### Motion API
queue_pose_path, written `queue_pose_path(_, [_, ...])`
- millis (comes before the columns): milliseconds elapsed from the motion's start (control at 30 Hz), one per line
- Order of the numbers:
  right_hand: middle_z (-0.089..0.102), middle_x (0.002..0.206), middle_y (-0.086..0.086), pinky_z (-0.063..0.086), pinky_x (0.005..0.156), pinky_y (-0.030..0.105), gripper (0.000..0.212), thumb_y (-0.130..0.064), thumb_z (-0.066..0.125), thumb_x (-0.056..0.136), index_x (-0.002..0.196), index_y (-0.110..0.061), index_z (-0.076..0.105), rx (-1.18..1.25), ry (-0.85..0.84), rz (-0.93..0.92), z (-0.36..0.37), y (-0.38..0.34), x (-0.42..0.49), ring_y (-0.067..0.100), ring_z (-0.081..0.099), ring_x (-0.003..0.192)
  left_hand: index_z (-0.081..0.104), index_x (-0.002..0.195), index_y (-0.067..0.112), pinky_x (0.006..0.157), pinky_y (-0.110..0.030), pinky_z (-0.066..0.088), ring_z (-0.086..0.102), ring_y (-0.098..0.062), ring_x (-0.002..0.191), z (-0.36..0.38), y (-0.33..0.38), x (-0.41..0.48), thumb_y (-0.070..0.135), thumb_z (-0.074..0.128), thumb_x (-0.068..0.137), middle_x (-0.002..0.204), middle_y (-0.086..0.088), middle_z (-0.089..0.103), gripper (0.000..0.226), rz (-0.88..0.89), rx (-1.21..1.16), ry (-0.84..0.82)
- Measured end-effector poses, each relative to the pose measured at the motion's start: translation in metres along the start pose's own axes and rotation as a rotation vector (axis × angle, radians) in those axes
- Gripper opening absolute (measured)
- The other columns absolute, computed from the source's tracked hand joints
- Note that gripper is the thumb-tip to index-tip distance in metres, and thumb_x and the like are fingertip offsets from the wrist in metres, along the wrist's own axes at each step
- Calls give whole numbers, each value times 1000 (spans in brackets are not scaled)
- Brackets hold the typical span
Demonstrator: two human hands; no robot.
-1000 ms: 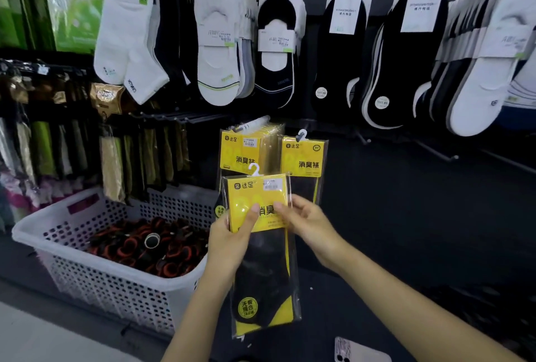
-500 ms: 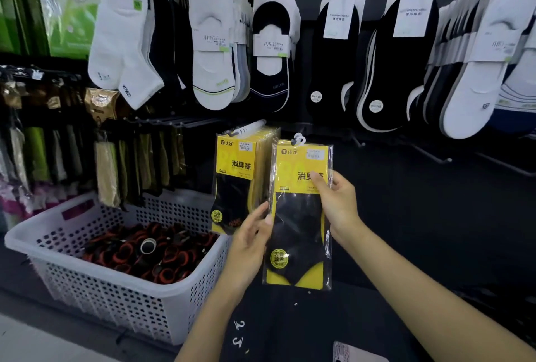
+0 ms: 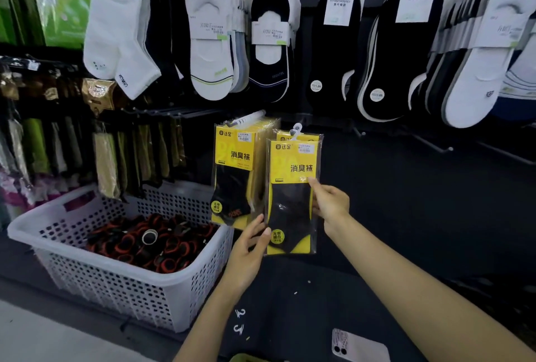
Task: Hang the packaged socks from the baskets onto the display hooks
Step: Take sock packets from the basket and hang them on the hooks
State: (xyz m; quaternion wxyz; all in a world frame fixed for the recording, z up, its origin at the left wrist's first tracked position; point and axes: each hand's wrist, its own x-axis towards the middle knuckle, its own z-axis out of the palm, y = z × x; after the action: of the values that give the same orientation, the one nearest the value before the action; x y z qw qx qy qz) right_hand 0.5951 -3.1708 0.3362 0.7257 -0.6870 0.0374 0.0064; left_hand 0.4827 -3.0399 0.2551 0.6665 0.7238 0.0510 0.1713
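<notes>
Head camera view, looking down past two bare forearms at a sock display. Nearest, on a dark surface, lie a pale phone [image 3: 359, 347] and two loose white hangers [image 3: 240, 321]. Above them, the left hand [image 3: 246, 248] reaches up with its fingers loosely extended and slightly apart. Its thumb tip touches the lower left edge of a sock package [image 3: 291, 202]. The right hand [image 3: 330, 202] pinches the package's right edge about halfway up, thumb on the front and fingers curled behind.

The package is a clear sleeve with a yellow card and black socks, held upright in front of the display. Its top hanger [image 3: 296, 130] sits just in front of a matching pack behind it. Whether it is over a hook cannot be told. Just to the left hangs a stack of matching packages [image 3: 235, 176].

At lower left stands a white perforated basket [image 3: 116, 289] holding black-and-orange rolled items [image 3: 150, 242]. To the right, bare display hooks [image 3: 433, 145] jut out. Farthest away, rows of white and black socks [image 3: 208, 42] hang above.
</notes>
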Motion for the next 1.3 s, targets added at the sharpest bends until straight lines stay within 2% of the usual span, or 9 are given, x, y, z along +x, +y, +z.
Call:
queue_pose_path(100, [68,100,5,52,86,32,13,-27,64,91,82,-18,61,-15,-6,44,-26,20,-7,20,64,98,40,140,32,97,-21,39,48,8,110,-1,-14,-9,38,50,94,131,15,48,47,-51,27,-1])
queue_pose_path(300, [68,106,7,51,89,32,24,-27,55,96,109,-8,62,-116,-173,199,-102,93,-43,20,64,99,41,141,22,82,-13,42,50,-3,110,9,-48,-49,30,51,96,134,7,47,47,-170,197,-74])
queue_pose_path(500, [66,109,15,47,66,23,26,-20,55,97,112,0,62,-338,-226,456,-177,219,-95,24,62,90,48,133,10,72,-3,43,53,-9,103,47,-101,-111,23,52,96,122,-4,56,39,-352,276,-207])
queue_pose_path(600, [65,91,11,43,59,21,19,-19,56,96,104,-3,62,-482,-250,560,-209,285,-125,16,61,71,55,125,0,68,0,42,58,-7,89,67,-145,-150,14,56,94,104,-7,65,34,-444,295,-185])
queue_pose_path(733, [65,105,10,46,83,30,30,-25,65,90,110,-2,65,-675,-377,555,-249,353,-148,25,61,103,54,127,0,70,-7,43,57,-19,108,70,-215,-197,19,55,95,105,5,58,37,-741,305,-223])
queue_pose_path(833, [63,117,4,47,94,31,34,-33,68,87,114,-13,62,-717,-467,522,-256,379,-154,20,58,110,50,131,14,85,-29,48,57,-24,110,60,-256,-224,46,49,94,119,0,55,49,-904,559,-256])
queue_pose_path(1000, [56,124,-3,43,74,19,53,-45,70,82,127,-22,53,-707,-406,483,-246,400,-144,14,54,112,45,137,11,102,-42,42,51,-29,121,61,-280,-230,46,43,96,137,-11,51,53,-941,583,-190])
queue_pose_path(1167, [40,144,-2,28,106,36,71,-70,56,78,137,-33,47,-1164,-519,299,-227,413,-123,24,29,135,39,142,17,103,-41,37,43,-30,130,84,-276,-205,45,43,96,144,-12,43,54,-936,383,-97])
queue_pose_path(1300, [35,152,1,30,110,37,81,-66,61,77,145,-31,35,-1114,-682,377,-206,421,-112,24,30,139,41,141,16,99,-37,38,43,-30,128,93,-275,-195,41,42,98,141,-14,44,50,-944,377,-56])
